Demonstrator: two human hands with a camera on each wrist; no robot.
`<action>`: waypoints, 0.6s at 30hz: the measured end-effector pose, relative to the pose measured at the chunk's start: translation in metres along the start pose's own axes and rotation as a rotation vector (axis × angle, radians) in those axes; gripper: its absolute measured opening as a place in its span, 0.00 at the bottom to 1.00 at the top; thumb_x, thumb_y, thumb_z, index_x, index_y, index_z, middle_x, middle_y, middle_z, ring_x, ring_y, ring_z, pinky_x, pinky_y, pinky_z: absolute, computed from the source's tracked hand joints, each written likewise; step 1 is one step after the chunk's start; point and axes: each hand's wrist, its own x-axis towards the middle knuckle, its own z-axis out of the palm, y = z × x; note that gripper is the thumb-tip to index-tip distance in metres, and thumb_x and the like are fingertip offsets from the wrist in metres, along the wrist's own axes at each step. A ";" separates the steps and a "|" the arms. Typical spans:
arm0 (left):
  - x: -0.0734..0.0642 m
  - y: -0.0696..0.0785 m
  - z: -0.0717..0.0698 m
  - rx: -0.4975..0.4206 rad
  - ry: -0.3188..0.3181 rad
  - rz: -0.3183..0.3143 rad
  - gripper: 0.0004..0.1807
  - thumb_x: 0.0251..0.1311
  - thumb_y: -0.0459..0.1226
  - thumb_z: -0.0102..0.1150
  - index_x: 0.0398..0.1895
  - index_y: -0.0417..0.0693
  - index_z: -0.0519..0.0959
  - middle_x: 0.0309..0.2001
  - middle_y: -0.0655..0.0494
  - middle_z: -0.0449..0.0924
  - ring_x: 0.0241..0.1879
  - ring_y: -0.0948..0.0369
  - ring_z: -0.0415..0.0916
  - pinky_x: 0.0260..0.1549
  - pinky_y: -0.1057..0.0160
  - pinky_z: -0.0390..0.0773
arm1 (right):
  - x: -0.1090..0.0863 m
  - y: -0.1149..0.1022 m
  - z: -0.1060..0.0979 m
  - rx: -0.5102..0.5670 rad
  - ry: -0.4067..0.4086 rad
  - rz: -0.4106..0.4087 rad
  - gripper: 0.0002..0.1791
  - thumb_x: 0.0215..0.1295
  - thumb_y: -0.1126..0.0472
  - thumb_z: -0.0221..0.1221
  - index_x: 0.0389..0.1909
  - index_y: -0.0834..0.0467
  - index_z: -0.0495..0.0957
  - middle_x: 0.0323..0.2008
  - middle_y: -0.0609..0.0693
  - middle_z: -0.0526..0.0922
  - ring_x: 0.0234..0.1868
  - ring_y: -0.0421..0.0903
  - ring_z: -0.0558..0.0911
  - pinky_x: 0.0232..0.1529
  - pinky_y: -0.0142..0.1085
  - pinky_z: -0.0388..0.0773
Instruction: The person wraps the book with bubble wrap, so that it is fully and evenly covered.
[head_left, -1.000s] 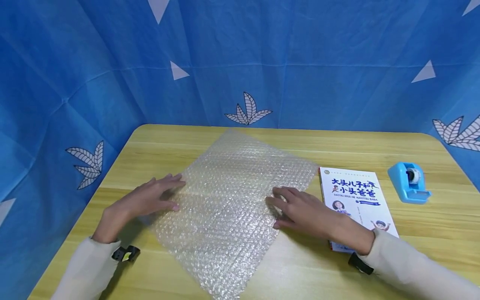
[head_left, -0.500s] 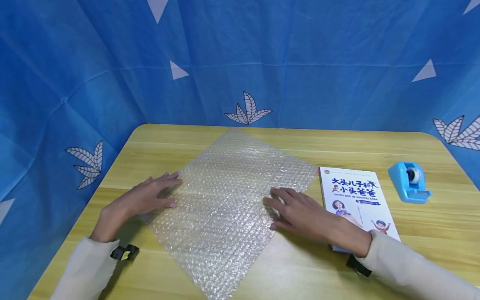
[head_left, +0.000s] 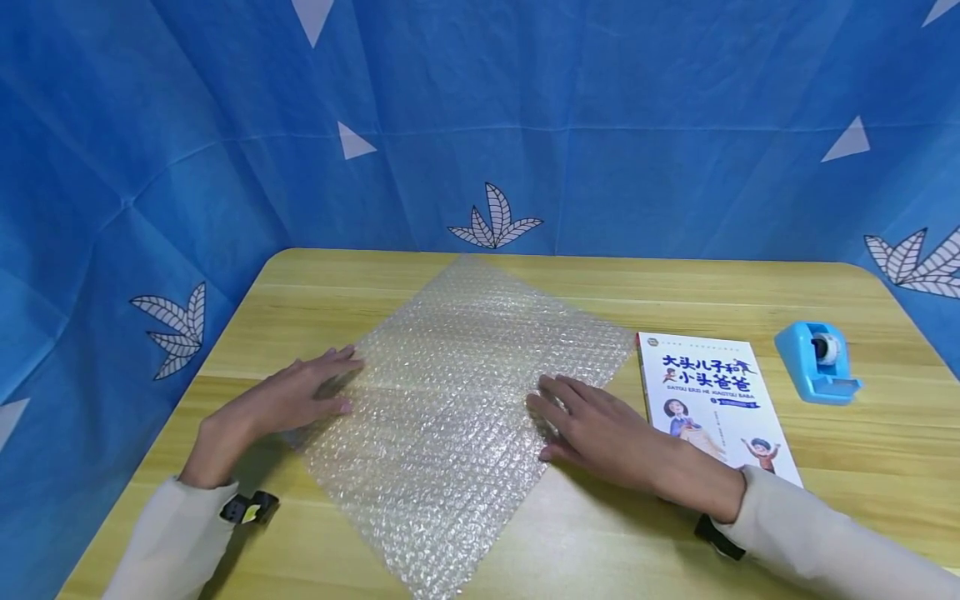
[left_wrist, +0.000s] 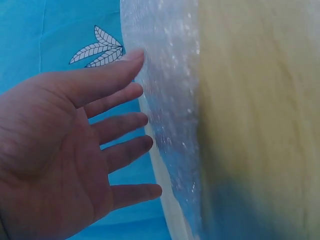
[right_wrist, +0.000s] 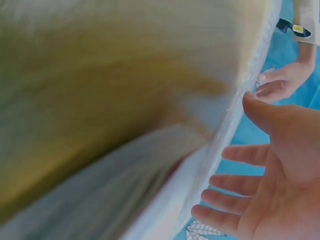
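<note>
While bubble wrap (head_left: 450, 425) lies on the tabletop (head_left: 855, 467) in the head view, your left hand (head_left: 288, 402) and right hand (head_left: 600, 429) overlap its edges. The left wrist view shows that hand spread, holding nothing; the right wrist view likewise, though touch is unclear.

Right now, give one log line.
left hand: at bubble wrap; right hand: at opposite side; bubble wrap: flat; book, tape dispenser: at right

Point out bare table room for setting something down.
Bare table: far-left corner, beyond the left hand; strip behind the book and tape dispenser; near patch between bubble wrap and right sleeve. Crowded: the middle, under bubble wrap and right hand.
</note>
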 end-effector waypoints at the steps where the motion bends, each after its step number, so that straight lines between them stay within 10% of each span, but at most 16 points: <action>1: 0.000 0.001 0.000 -0.008 0.002 0.004 0.34 0.75 0.43 0.60 0.76 0.33 0.65 0.79 0.29 0.51 0.77 0.31 0.46 0.67 0.22 0.45 | 0.000 0.000 -0.001 0.006 -0.001 0.002 0.38 0.72 0.42 0.62 0.72 0.64 0.70 0.71 0.69 0.70 0.70 0.66 0.71 0.67 0.58 0.71; 18: 0.019 0.049 0.010 0.077 0.078 0.029 0.28 0.79 0.41 0.53 0.76 0.38 0.68 0.76 0.34 0.62 0.75 0.36 0.58 0.70 0.37 0.63 | -0.029 0.018 -0.019 0.092 0.081 0.052 0.35 0.73 0.48 0.63 0.72 0.64 0.70 0.71 0.64 0.71 0.69 0.64 0.73 0.63 0.60 0.74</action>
